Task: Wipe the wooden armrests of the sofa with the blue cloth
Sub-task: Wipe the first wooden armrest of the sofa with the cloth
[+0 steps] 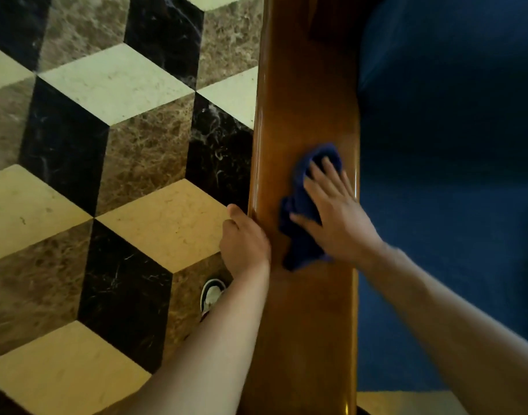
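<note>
A glossy brown wooden armrest (304,100) runs from the top to the bottom of the view. On its middle lies a crumpled dark blue cloth (301,205). My right hand (334,217) presses flat on the cloth with straight, spread fingers. My left hand (244,238) grips the armrest's left edge just beside the cloth, with its fingers curled over the side and hidden from view.
The blue sofa seat (454,175) lies right of the armrest. Left of it is a marble floor (113,163) with a cube pattern in cream, brown and black. A shoe (211,295) stands on the floor under my left forearm.
</note>
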Available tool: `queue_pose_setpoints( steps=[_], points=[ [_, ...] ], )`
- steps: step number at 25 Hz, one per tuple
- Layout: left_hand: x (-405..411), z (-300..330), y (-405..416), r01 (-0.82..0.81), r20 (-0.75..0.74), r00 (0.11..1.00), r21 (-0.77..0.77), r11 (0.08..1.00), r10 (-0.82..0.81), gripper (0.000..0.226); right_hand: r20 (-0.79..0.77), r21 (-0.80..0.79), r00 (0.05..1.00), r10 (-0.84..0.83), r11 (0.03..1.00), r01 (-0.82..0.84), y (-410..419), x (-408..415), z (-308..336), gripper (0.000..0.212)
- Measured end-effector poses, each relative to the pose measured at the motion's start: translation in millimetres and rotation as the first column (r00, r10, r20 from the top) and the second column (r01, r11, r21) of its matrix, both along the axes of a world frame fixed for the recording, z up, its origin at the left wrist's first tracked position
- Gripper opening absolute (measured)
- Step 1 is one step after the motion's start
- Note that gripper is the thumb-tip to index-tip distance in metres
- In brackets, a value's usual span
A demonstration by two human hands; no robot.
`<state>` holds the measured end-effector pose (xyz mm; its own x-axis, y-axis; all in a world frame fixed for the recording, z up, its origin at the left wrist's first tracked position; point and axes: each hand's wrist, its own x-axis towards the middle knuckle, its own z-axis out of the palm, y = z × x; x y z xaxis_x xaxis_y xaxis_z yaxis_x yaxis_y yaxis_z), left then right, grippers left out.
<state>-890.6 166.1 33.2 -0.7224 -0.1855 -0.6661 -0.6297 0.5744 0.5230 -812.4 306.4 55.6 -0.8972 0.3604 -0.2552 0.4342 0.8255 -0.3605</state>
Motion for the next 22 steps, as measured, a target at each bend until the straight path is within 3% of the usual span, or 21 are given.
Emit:
queue_pose_setpoints(
  steps=[3,6,9,12,13,15,17,18,19,21,22],
  points=[
    [4.1,1.7,3.9,0.032,-0.096,0.995,-0.052,0.998,-0.037,0.069,0.044,0.032,0.999,0.006,0.999,-0.008,12.1,13.3,0.2,0.071],
    [3.4,-0.7,4.6,0.073,-0.149,0.985,-0.114,0.991,-0.09,0.071,0.021,0.087,0.99,-0.14,0.987,0.137,48.3,-73.1,-3.7,0.066],
    [2.3,-8.0,5.3,0.149,-0.207,0.961,-0.165,0.975,-0.182,0.069,-0.068,0.095,0.955,-0.289,0.951,0.295,99.2,-163.6,-3.9,0.058],
    [4.0,-8.0,6.2,0.182,-0.256,0.938,-0.211,0.96,-0.234,0.062,-0.218,0.047,0.874,-0.435,0.889,0.455,100.2,-186.4,-10.8,0.054],
    [4.8,-7.9,5.6,0.191,-0.238,0.94,-0.226,0.955,-0.244,0.062,-0.243,0.045,0.901,-0.359,0.924,0.381,87.2,-176.2,-11.8,0.055],
    [4.7,-7.3,5.5,0.198,-0.197,0.949,-0.228,0.953,-0.244,0.06,-0.253,0.01,0.967,-0.021,1.0,0.024,68.3,-137.2,-11.8,0.055],
    [4.4,-5.4,5.6,0.196,-0.174,0.956,-0.221,0.956,-0.236,0.057,-0.198,0.018,0.958,0.207,0.978,-0.207,74.8,-98.4,-14.9,0.055],
    [4.9,-4.5,5.5,0.194,-0.171,0.957,-0.22,0.956,-0.234,0.056,-0.19,0.017,0.969,0.158,0.987,-0.158,87.6,-89.4,-15.2,0.056],
    [6.0,-4.0,4.9,0.187,-0.174,0.959,-0.215,0.959,-0.226,0.055,-0.192,0.016,0.981,0.009,1.0,-0.006,99.7,-89.3,-12.4,0.058],
    [6.5,-1.6,3.8,0.184,-0.166,0.962,-0.196,0.963,-0.218,0.054,-0.168,0.05,0.94,-0.297,0.95,0.309,112.4,-104.5,-12.3,0.058],
    [5.4,-0.4,3.1,0.195,-0.149,0.963,-0.191,0.962,-0.225,0.055,-0.165,0.077,0.915,-0.368,0.92,0.384,111.9,-115.2,-13.9,0.057]
  ],
)
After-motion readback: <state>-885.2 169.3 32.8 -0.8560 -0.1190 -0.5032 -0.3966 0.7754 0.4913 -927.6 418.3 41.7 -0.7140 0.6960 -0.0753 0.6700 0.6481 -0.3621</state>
